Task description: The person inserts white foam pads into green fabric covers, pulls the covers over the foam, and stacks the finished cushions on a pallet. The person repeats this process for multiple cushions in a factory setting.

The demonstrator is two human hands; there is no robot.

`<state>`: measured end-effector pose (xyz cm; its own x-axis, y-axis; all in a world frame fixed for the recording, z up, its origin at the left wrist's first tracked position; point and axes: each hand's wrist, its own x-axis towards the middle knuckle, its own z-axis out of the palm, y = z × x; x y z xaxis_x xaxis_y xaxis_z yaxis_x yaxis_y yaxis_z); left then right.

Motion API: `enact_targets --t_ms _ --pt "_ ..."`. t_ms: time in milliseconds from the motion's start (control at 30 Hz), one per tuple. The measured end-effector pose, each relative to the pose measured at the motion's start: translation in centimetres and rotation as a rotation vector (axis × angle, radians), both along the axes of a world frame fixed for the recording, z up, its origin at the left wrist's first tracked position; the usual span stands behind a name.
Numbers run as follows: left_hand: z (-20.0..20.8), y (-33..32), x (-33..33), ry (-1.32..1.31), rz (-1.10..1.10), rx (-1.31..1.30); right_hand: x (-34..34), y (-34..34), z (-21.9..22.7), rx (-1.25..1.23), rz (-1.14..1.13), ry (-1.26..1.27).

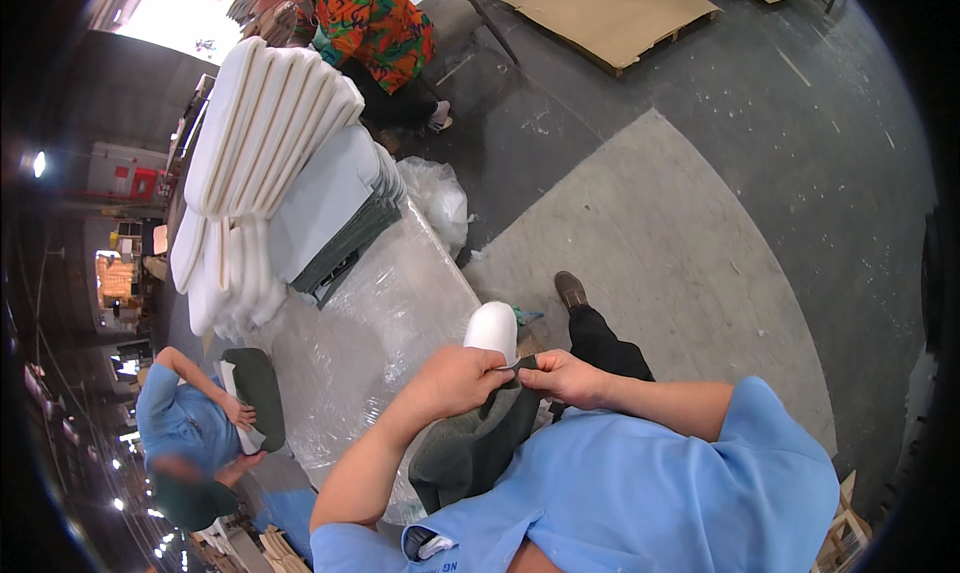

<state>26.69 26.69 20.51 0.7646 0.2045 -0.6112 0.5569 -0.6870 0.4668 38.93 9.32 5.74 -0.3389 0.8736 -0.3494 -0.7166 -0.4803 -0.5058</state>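
Close to my body is a dark green fabric cover (468,445), drawn partway over a white foam cushion (493,330). The rounded end of the foam sticks out beyond the fabric. My left hand (462,380) is closed, pinching the cover's edge between thumb and fingers. Right beside it, my right hand (568,379) pinches the same edge, its fingers closed as well. The two hands almost meet at the mouth of the cover. Fingers and folded cloth hide the lower part of the foam.
A plastic-wrapped table (385,303) stands ahead on the left. It bears stacked white foam pads (265,133) and a pile of green-and-white covers (335,213). At left, a co-worker (190,413) handles a green cushion (255,398). Another person (375,33) bends beyond the stacks. Flat cardboard (610,13) lies far off.
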Motion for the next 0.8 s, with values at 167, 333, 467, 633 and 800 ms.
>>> enact_targets --t_ms 167,333,467,633,800 --pt "1.2 -0.3 1.1 0.065 -0.143 0.149 -0.1 0.3 0.8 0.171 -0.128 -0.528" --pt "1.0 -0.4 0.8 -0.16 -0.215 0.302 0.9 0.8 0.6 0.515 -0.295 -1.103" --pt "-1.1 1.0 -0.2 -0.509 -0.162 0.312 2.4 2.4 1.2 0.637 -0.233 -1.261" --pt "-3.3 2.3 -0.8 -0.536 -0.041 0.142 4.1 4.6 1.7 0.737 -0.12 -1.252" --pt "-4.3 3.4 -0.9 -0.493 0.123 -0.023 4.6 6.3 1.2 0.736 -0.111 -1.073"
